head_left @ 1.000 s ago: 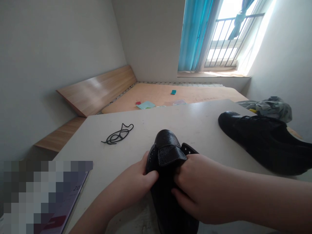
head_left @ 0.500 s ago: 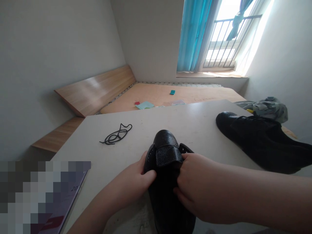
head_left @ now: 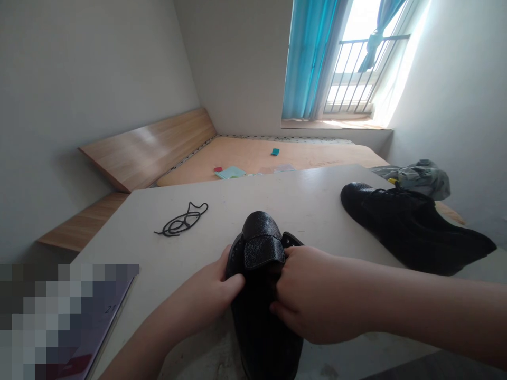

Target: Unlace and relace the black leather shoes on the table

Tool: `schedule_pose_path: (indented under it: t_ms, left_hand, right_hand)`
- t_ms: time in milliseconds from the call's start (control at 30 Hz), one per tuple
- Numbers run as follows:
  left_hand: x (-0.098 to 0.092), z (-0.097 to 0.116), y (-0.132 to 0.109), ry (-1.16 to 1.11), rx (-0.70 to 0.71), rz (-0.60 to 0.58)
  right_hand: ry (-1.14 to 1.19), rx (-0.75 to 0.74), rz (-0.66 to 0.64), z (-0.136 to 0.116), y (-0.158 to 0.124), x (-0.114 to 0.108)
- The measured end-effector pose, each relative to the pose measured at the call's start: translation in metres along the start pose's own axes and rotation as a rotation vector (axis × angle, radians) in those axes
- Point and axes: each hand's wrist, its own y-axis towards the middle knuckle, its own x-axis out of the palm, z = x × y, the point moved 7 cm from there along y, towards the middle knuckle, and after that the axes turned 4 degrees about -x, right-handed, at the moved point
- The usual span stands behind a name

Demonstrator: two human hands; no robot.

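Observation:
A black leather shoe (head_left: 263, 248) without a lace stands on the white table, its toe pointing away from me and its tongue folded forward. My left hand (head_left: 224, 282) grips the left side of the opening, thumb inside and fingers outside. On the right side, my right hand (head_left: 307, 295) is closed on the shoe's edge near the eyelet flap (head_left: 292, 239); its fingertips are partly hidden. A loose black shoelace (head_left: 182, 220) lies coiled to the left. At the right rests a second black shoe (head_left: 412, 227), with its lace in.
The white table (head_left: 309, 192) ends against a bed with a peach mattress (head_left: 317, 153), where small papers lie. A purple calendar-like item (head_left: 114, 306), partly pixelated, sits at the near left. Crumpled grey-green cloth (head_left: 430, 177) is behind the second shoe.
The whole view has shifted slightly, so everything sits a little further left. Both hands keep their grip on the shoe, with no clear change in its position on the table.

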Motion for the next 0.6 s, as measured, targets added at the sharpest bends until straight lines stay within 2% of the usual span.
schedule_pose_path:
  t_ms: [233,600]
  left_hand:
    - [-0.0009,0.0014,-0.0027,0.005,0.024,0.01]
    - [-0.0005,0.0063,-0.0023,0.002,0.051,0.026]
  right_hand:
    - [0.001,0.012,-0.022,-0.002,-0.0031,-0.0017]
    - [-0.004,0.023,-0.139,-0.0064,-0.0043,-0.0062]
